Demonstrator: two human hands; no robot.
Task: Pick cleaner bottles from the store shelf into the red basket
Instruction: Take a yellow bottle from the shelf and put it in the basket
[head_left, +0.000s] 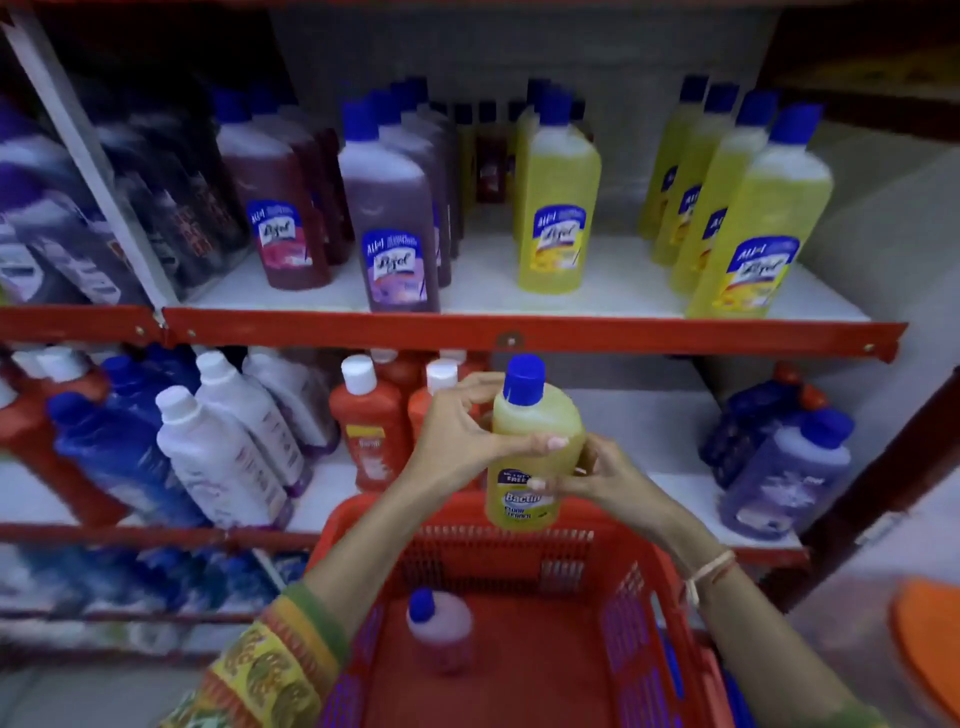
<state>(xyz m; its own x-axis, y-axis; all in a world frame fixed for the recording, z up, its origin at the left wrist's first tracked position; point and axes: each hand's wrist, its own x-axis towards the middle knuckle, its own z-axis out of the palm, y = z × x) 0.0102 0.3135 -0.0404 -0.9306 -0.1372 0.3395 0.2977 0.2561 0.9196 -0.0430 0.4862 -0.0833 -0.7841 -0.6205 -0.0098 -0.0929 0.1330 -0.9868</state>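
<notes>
A yellow cleaner bottle (535, 431) with a blue cap is held upright in front of the lower shelf, above the far rim of the red basket (639, 613). My left hand (457, 436) wraps its upper body from the left. My right hand (597, 475) grips its lower part from the right, fingers across the label. A pink bottle (441, 631) with a blue cap stands inside the basket at its left side.
The upper shelf (519, 332) carries maroon, purple and yellow blue-capped bottles. The lower shelf holds red, white and blue bottles at left and purple ones (784, 478) at right. An orange object (930, 639) lies at far right.
</notes>
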